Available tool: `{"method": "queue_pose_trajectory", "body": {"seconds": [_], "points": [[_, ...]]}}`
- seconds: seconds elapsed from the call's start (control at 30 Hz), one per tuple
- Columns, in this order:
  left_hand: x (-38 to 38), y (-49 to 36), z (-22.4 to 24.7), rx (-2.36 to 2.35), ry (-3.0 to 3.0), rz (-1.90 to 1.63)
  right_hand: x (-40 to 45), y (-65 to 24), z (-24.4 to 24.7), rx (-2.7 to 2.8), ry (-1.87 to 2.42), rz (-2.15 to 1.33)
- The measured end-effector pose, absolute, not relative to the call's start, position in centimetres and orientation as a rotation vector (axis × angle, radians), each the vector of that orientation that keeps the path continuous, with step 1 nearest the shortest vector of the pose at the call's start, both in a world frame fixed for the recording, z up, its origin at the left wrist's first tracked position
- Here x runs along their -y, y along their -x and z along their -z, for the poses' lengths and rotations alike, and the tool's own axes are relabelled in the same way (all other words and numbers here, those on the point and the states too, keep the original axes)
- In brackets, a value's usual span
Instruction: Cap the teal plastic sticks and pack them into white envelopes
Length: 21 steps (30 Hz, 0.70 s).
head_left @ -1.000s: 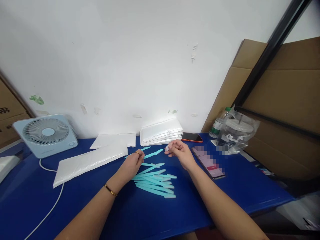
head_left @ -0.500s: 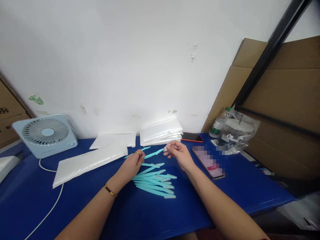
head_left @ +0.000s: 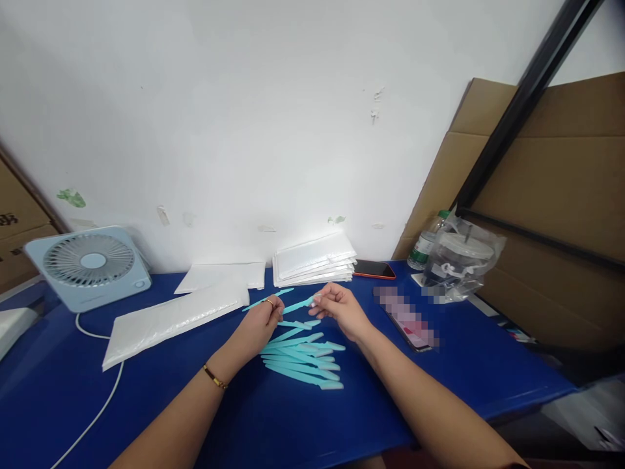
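Between my two hands is a thin turquoise stick (head_left: 297, 305), shaped like a small razor. My left hand (head_left: 266, 318) pinches its left end. The fingers of my right hand (head_left: 336, 307) are closed round its other end, where a small whitish piece shows at the fingertips. Several more turquoise sticks (head_left: 303, 371) lie fanned out just below, their pale ends pointing right. Another stick (head_left: 280, 294) rests on the blue table (head_left: 273, 430) behind my left hand.
Left are a light blue fan (head_left: 92, 264) with a cable and a long white packet (head_left: 176, 322). White packets (head_left: 315, 257) are stacked by the wall. Two phones, one pink-screened (head_left: 407, 319), a bottle (head_left: 424, 244) and a bagged cup (head_left: 459, 260) are at right.
My right hand has moved slightly left, onto the end of the held stick. The small whitish piece at its fingertips now meets the stick. My left hand has hardly moved.
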State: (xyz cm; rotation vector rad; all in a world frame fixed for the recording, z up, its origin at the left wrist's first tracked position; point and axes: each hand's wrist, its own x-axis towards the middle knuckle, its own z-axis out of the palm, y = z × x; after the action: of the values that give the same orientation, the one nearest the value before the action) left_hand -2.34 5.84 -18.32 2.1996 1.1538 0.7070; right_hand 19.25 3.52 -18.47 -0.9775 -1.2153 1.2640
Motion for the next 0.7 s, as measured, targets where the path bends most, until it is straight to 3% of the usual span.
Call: {"method": "queue_pose_trajectory", "body": {"seconds": [0.13,0.27,0.37,0.5,0.7], "points": [[-5.7,2.3,18.5,-1.172,-2.207,-0.646,-4.2,-21.0,18.4,1.368,1.080,-1.152],[-5.8,2.3,18.2,-1.175,-2.391,-0.576,-5.6,-25.3,18.8,1.499,1.428,-0.460],[-6.6,2.8,18.3,-1.305,-2.510,-0.621,-6.4,-27.4,19.8,1.713,1.616,-0.172],[-7.7,3.5,19.1,-1.506,-2.562,-0.577,-7.0,-27.0,21.0,1.971,1.678,-0.128],[-7.3,3.0,19.3,-1.219,-2.613,-0.433,-7.0,-24.4,21.4,2.048,1.467,-0.266]]}}
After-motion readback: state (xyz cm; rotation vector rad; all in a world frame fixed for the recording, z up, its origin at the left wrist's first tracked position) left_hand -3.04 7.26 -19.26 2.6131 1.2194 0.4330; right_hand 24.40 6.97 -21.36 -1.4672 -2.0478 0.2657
